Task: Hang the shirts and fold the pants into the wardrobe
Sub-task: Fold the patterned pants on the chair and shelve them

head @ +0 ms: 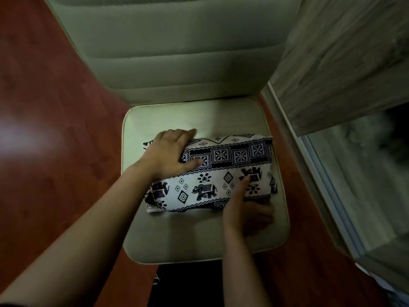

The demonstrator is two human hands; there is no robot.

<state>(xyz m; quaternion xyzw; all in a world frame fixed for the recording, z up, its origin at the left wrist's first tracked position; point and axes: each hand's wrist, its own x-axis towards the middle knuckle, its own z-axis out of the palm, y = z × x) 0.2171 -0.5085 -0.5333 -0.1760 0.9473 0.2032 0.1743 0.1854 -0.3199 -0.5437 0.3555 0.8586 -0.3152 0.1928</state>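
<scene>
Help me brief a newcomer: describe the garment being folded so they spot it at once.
Find the cream padded chair on the red-brown floor beside the wood-grain wardrobe. On its seat cushion lies a folded pair of pants, touched by the left hand and right hand. Unlike the plain cushion, it is white cloth printed with dark elephants, diamonds and bands of squares.

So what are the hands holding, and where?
Folded black-and-white elephant-print cloth pants: left hand presses the left end; right hand meets the near right edge, grip unclear.
</scene>
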